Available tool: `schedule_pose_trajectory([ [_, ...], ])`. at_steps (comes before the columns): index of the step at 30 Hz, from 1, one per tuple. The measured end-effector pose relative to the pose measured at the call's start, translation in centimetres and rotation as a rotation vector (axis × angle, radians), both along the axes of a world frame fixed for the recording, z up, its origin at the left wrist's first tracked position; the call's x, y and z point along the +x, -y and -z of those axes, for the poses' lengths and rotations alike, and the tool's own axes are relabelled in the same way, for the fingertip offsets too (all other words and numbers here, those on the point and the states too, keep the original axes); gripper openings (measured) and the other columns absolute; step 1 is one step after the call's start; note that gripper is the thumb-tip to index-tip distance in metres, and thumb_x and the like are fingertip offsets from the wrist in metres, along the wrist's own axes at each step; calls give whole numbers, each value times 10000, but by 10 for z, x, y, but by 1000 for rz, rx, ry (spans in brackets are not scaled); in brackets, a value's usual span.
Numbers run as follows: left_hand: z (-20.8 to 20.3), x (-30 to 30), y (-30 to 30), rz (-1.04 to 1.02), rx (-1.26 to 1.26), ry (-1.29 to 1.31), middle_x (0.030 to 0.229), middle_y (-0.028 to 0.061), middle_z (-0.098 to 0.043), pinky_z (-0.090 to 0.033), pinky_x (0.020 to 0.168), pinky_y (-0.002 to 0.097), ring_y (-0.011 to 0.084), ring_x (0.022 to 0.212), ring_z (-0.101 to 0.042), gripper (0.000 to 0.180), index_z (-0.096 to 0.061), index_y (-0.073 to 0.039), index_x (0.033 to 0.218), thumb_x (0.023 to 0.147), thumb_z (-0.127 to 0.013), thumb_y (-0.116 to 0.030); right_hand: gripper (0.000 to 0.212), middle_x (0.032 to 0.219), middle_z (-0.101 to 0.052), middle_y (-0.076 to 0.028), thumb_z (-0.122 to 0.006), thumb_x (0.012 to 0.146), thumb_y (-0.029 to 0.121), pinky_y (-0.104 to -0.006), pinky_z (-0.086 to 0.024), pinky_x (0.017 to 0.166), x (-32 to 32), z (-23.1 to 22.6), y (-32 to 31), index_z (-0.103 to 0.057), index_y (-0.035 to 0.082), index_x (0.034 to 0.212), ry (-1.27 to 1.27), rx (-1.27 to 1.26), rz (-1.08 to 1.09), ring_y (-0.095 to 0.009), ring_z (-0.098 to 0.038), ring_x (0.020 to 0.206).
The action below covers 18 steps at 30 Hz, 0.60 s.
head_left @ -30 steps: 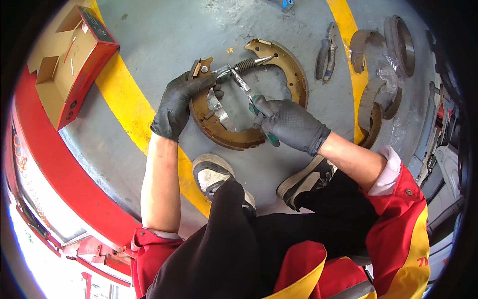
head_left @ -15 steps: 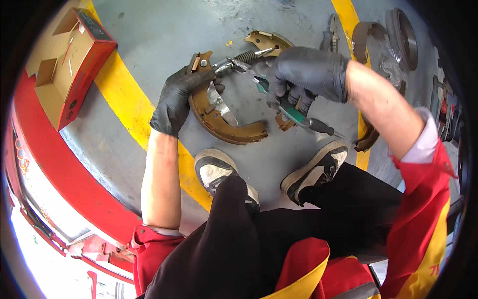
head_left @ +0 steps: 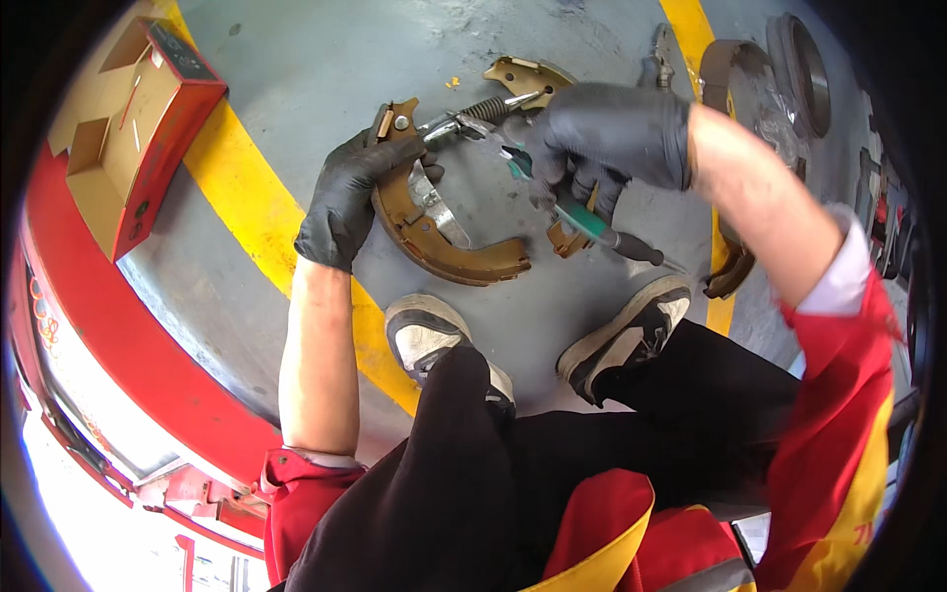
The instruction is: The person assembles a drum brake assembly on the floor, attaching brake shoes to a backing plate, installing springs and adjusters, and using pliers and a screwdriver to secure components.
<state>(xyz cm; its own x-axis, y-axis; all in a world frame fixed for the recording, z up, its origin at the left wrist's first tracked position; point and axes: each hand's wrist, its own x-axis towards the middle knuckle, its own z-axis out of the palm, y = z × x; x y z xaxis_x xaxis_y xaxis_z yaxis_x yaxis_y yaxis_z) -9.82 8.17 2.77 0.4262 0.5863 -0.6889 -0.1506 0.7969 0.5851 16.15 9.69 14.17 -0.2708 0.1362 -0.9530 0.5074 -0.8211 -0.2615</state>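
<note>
While the person crouches over the grey floor (head_left: 296, 59), the left hand (head_left: 347, 197), in a black glove, is closed around the upper end of a curved, rust-brown brake shoe (head_left: 434, 242) that lies flat on the concrete just ahead of the shoes (head_left: 434, 340). Its fingers wrap the top of the shoe beside a small metal pin, and its fingertips touch the end of a coiled spring (head_left: 488, 107) that runs across to a second brake shoe (head_left: 523, 77) farther from the person. The right hand (head_left: 612, 138), also gloved in black, is curled shut around a pair of pliers with green handles (head_left: 582, 219); the handles stick out below the palm toward the person, and the metal nose points up toward the spring and sits at or just beside it. Whether the nose actually grips the spring cannot be told, as the glove covers part of it. Both shoes lie between two yellow floor stripes (head_left: 237, 197). Beyond the right forearm, more brake parts (head_left: 750, 89) sit on the floor near the far stripe. At the upper left, an open red-and-brown cardboard box (head_left: 128, 128) rests well apart from the hands.
</note>
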Motion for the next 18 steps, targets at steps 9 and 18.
schedule_pose_trajectory([
  [9,1,4,-2,-8,-9,21,1016,146,-726,-598,836,339,238,882,-741,322,-633,78,1157,920,-736,-114,254,878,-623,-114,-560,877,76,-328,-546,649,-24,31,91,-589,-11,1114,0,366,39,-178,-639,703],
  [18,-5,-3,1,-4,5,-12,1026,154,-726,-597,846,343,241,890,-741,343,-630,96,1165,912,-733,-112,205,958,-672,-170,-582,790,145,-429,-600,587,-3,-5,10,-652,0,918,-198,-106,181,-273,-703,840],
])
